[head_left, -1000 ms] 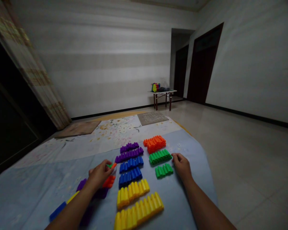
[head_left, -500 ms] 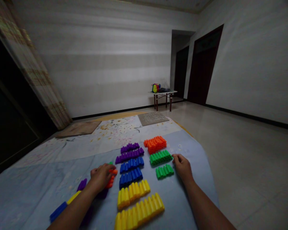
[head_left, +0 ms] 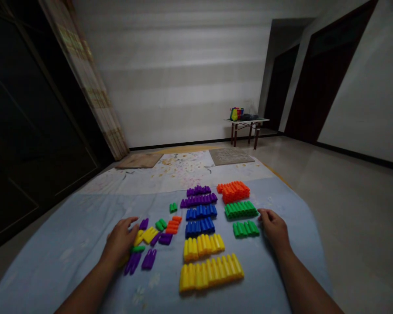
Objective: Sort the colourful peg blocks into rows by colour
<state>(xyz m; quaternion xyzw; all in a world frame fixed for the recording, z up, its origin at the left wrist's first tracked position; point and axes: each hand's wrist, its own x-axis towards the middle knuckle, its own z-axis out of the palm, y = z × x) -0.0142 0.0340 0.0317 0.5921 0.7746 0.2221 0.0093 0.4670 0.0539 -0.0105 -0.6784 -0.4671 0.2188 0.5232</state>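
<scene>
My left hand point(head_left: 120, 240) reaches over loose plastic tube pieces at the left, its fingers apart and partly hiding what lies beneath. By its fingertips lie yellow pieces point(head_left: 149, 235), a purple piece point(head_left: 144, 224) and a green piece point(head_left: 138, 249). Orange pieces point(head_left: 172, 226) sit farther right. My right hand point(head_left: 275, 227) rests on the cloth with curled fingers, close to the right end of a green row point(head_left: 241, 209); whether anything is inside them is hidden. A shorter green row point(head_left: 246, 229) lies just in front of that one.
Between my hands stand purple rows point(head_left: 199, 200), blue rows point(head_left: 200, 227) and yellow rows point(head_left: 212, 273). A stacked orange block point(head_left: 236, 192) is behind the green rows. Two flat boards point(head_left: 232, 156) lie at the table's far side. A small table point(head_left: 247, 121) stands by the wall.
My view has turned left. My left hand has drawn back from the orange pieces to the yellow and purple ones. The right hand stays beside the green rows.
</scene>
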